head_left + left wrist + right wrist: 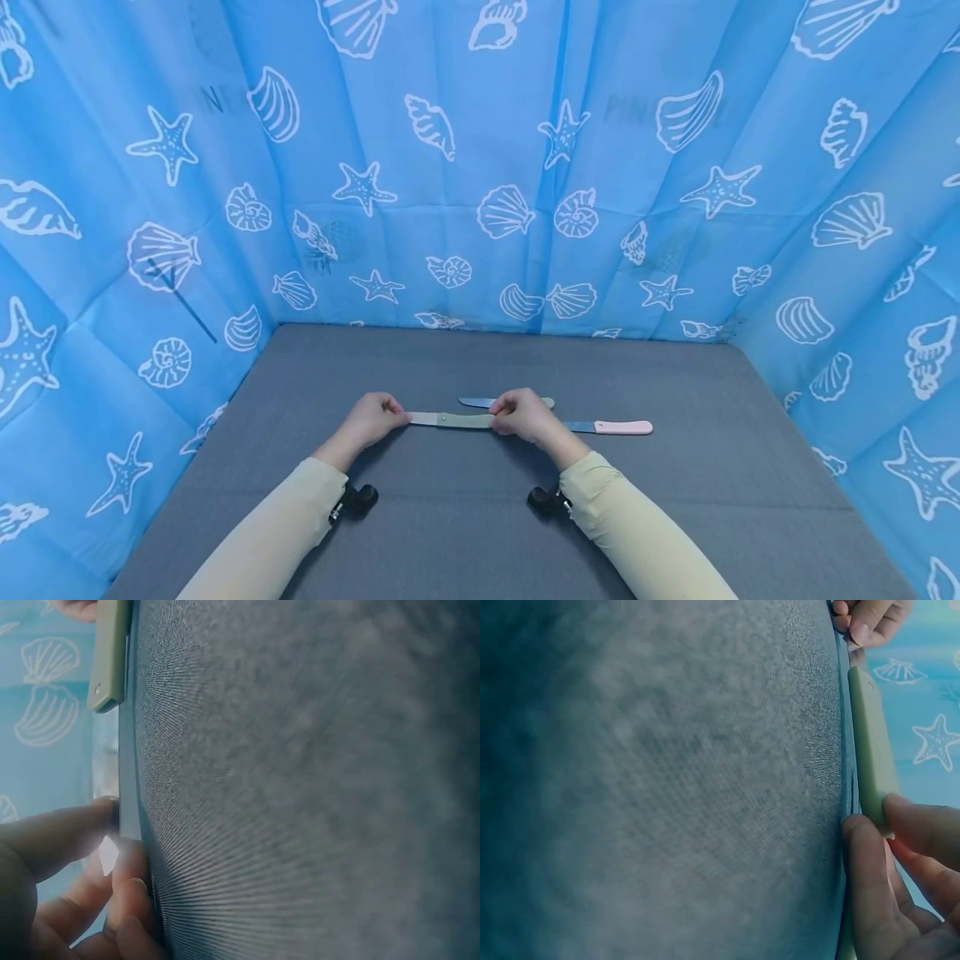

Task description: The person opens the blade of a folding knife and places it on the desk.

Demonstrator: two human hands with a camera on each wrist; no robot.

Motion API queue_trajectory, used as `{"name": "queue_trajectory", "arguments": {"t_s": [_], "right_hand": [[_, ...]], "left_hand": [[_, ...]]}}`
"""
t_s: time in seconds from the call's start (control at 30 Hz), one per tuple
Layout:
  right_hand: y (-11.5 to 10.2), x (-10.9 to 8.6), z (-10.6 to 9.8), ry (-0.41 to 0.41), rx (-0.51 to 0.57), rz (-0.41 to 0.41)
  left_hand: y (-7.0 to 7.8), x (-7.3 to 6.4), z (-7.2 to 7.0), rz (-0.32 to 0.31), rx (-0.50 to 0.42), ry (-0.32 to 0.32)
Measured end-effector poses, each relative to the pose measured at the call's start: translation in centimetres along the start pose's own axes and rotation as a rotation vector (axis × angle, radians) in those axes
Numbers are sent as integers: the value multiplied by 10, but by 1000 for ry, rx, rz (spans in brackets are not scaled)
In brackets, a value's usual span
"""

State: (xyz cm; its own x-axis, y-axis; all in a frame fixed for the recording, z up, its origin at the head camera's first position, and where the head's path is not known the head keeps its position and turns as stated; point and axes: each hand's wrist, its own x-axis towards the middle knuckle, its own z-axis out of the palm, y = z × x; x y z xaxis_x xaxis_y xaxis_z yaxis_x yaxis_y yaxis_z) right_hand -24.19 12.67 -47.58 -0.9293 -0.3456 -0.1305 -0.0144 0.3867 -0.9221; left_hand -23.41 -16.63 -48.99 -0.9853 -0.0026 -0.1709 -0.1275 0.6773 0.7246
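A knife with a pale green handle is held level between both hands, close over the grey table. My left hand pinches the blade near its tip between thumb and fingers. At the other side, my right hand pinches the butt of the handle, seen closely in the right wrist view, where the green handle runs up from the fingertips. Just behind lies a second knife, its middle hidden by the right hand. To the right is a pink-handled knife, its blade pointing left toward the right hand.
The grey cloth-covered table spreads around the knives. A blue curtain with white shells and starfish encloses the back and both sides. A black wrist camera sits below the left hand, another below the right.
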Motion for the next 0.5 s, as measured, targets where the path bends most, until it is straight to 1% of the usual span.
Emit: {"name": "queue_trajectory", "arguments": {"t_s": [0.07,0.17,0.33,0.5], "right_hand": [[-1,1,2,23,-32,38],[-2,3,4,46,-82,68],[-1,6,6,63,-155,90],[-1,9,5,71,-193,91]], "left_hand": [[1,0,0,0,31,1],[2,0,-1,-11,66,3],[1,0,-2,-10,91,6],[1,0,-3,-12,101,10]]}}
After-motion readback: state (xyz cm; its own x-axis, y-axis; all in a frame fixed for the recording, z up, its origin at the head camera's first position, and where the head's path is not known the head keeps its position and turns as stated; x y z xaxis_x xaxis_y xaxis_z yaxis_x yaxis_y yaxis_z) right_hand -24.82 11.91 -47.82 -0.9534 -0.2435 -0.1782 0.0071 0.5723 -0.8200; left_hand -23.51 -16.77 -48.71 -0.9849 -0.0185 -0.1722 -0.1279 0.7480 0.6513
